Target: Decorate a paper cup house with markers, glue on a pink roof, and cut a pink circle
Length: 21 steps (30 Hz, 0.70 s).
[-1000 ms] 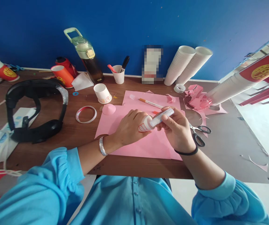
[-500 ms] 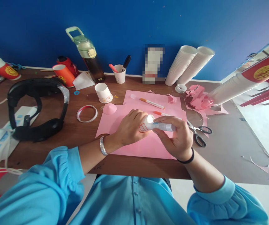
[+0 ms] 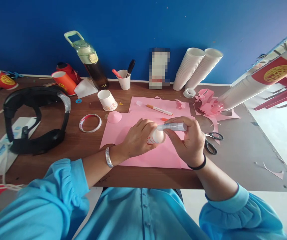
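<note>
My left hand (image 3: 140,138) is closed around a small white paper cup (image 3: 159,137) with red lines drawn on its side. In my right hand (image 3: 187,141) is a clear glue tube (image 3: 173,127), gripped between thumb and fingers and lying nearly level. The narrow end of the tube is at the cup's upper edge; whether it touches I cannot tell. Both hands are above the pink paper sheets (image 3: 123,133). A small pink paper cone (image 3: 114,117) rests at the sheets' left corner. An orange-capped marker (image 3: 159,109) lies on the paper, and another is partly behind my hands.
Scissors (image 3: 211,142) lie right of my right hand, near pink scraps (image 3: 209,103). Cup stacks (image 3: 189,68), a pen cup (image 3: 124,81) and a bottle (image 3: 90,63) stand along the wall. A decorated cup (image 3: 107,100), tape ring (image 3: 90,123) and black headset (image 3: 37,116) are leftward.
The cup has tilted, its opening turning away from view so more of its outside shows. The glue tube has shifted from the cup's front to its upper edge. The view has moved slightly.
</note>
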Tool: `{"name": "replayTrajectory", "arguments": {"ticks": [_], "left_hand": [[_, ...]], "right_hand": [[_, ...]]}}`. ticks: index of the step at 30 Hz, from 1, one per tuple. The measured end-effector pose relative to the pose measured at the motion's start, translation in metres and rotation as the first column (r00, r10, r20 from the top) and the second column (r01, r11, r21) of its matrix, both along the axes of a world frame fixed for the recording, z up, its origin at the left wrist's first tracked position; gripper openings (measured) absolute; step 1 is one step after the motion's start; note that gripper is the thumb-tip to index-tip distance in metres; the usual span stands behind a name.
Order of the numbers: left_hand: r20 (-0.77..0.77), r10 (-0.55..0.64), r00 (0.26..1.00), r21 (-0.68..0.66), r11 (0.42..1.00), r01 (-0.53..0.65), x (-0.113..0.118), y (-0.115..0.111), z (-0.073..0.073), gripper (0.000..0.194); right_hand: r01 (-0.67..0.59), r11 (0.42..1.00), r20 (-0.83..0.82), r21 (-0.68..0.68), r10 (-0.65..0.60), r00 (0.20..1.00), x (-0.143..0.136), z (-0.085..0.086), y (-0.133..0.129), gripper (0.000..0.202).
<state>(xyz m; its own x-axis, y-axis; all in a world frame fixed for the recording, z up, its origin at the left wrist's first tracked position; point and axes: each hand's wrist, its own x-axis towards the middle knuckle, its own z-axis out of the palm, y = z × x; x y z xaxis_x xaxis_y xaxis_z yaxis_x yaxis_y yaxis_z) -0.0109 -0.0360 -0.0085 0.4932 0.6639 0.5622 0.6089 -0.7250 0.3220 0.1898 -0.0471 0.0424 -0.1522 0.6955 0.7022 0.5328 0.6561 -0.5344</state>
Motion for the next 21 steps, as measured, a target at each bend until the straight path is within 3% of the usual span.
{"name": "replayTrajectory", "arguments": {"ticks": [10,21], "left_hand": [[0.063,0.023,0.998,-0.005,1.000,-0.023,-0.0017,0.0006,0.0046,0.030],[0.161,0.098,0.982,0.037,0.994,-0.105,-0.0046,0.0064,0.0074,0.035]], "right_hand": [[0.000,0.990,-0.007,-0.138,-0.001,1.000,0.0075,0.0037,0.0073,0.022],[-0.012,0.993,0.024,-0.120,0.015,1.000,0.0053,0.0046,0.0006,0.021]]}}
